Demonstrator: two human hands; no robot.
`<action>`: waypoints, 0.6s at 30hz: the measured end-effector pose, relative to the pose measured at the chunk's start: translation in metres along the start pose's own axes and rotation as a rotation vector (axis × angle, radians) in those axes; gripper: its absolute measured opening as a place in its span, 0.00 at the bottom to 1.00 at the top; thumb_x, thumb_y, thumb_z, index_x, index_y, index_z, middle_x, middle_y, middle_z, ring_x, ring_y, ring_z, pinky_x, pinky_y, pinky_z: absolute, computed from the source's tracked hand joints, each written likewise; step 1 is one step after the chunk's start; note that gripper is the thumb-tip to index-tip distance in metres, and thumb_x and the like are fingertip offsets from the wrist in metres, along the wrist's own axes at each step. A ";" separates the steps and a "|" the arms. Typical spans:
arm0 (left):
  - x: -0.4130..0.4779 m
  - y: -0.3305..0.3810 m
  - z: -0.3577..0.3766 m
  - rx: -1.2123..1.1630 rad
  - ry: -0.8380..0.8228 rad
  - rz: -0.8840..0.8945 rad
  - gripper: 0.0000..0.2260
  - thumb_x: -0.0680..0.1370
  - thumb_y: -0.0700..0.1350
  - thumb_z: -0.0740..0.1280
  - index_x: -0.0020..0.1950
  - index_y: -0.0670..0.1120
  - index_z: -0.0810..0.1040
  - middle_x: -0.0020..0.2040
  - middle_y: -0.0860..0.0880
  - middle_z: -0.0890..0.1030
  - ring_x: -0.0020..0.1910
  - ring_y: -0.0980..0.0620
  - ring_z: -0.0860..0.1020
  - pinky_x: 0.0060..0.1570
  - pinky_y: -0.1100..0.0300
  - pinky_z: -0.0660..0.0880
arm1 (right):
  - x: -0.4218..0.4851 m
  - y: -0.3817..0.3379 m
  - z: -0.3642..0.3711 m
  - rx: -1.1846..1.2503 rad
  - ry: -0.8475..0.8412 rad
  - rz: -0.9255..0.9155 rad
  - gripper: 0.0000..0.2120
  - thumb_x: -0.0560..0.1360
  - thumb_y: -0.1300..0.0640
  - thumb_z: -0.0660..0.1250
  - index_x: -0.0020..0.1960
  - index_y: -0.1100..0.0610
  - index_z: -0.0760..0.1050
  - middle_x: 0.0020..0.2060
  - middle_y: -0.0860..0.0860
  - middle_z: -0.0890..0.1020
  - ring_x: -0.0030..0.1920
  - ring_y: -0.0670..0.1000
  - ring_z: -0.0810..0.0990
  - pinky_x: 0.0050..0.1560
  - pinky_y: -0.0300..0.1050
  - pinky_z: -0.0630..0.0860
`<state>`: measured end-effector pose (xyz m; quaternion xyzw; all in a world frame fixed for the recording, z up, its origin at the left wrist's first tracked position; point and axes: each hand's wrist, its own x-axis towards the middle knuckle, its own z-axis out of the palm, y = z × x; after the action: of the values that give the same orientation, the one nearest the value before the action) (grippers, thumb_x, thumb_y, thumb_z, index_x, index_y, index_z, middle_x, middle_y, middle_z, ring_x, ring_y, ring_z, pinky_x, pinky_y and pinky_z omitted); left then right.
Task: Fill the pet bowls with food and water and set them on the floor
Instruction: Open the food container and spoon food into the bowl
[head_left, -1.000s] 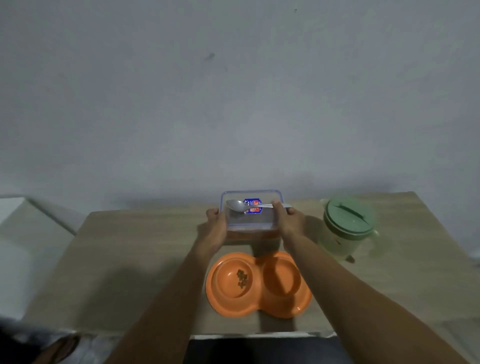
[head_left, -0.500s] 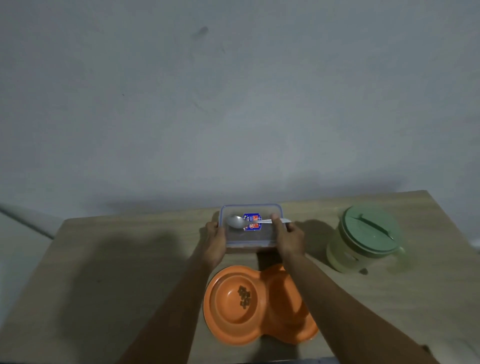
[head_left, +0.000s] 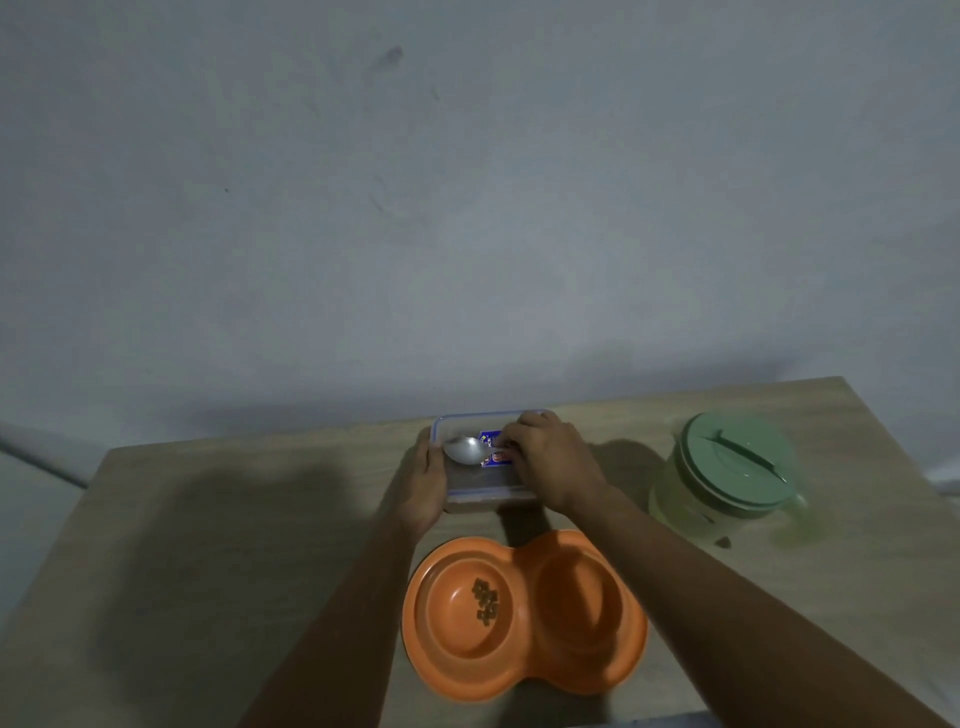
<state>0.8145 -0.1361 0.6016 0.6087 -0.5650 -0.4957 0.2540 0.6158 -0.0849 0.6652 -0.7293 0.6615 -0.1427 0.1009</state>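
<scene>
Your right hand (head_left: 556, 462) pinches the spoon (head_left: 465, 449) handle.
Spoon lies crosswise, bowl pointing left; left hand (head_left: 423, 483) flat against the food container (head_left: 478, 493); label (head_left: 491, 439) unreadable.

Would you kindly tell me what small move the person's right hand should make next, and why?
Probably lift the metal spoon off the clear plastic container: it lies on the closed lid, right hand fingers curled over its handle, and the orange double bowl holds few kibbles.

Both arms are reaching toward 12 o'clock. The left hand (head_left: 423, 483) is lying flat. At its 3 o'clock, the right hand (head_left: 556, 462) is pinching a spoon (head_left: 466, 449).
</scene>
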 end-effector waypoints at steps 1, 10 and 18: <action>-0.006 0.007 0.000 0.020 -0.016 -0.006 0.33 0.75 0.70 0.48 0.75 0.58 0.69 0.69 0.48 0.78 0.66 0.47 0.78 0.69 0.43 0.74 | 0.000 -0.001 0.001 0.051 0.021 0.036 0.10 0.79 0.55 0.65 0.58 0.53 0.81 0.55 0.54 0.80 0.58 0.59 0.76 0.54 0.52 0.75; -0.007 0.000 0.003 0.063 -0.008 -0.025 0.30 0.79 0.70 0.44 0.78 0.63 0.62 0.73 0.47 0.74 0.69 0.44 0.76 0.68 0.40 0.74 | -0.009 0.038 -0.013 0.583 0.207 0.926 0.07 0.78 0.62 0.66 0.49 0.65 0.80 0.43 0.59 0.82 0.45 0.57 0.81 0.47 0.51 0.79; -0.009 0.008 0.003 0.063 -0.025 -0.057 0.24 0.86 0.61 0.46 0.81 0.57 0.58 0.75 0.45 0.71 0.70 0.41 0.74 0.69 0.43 0.73 | -0.031 0.044 0.007 0.244 -0.096 0.832 0.13 0.82 0.63 0.58 0.64 0.63 0.75 0.61 0.59 0.79 0.63 0.61 0.78 0.59 0.49 0.74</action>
<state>0.8097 -0.1293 0.6106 0.6259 -0.5660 -0.4924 0.2132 0.5746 -0.0589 0.6412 -0.3891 0.8719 -0.1328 0.2660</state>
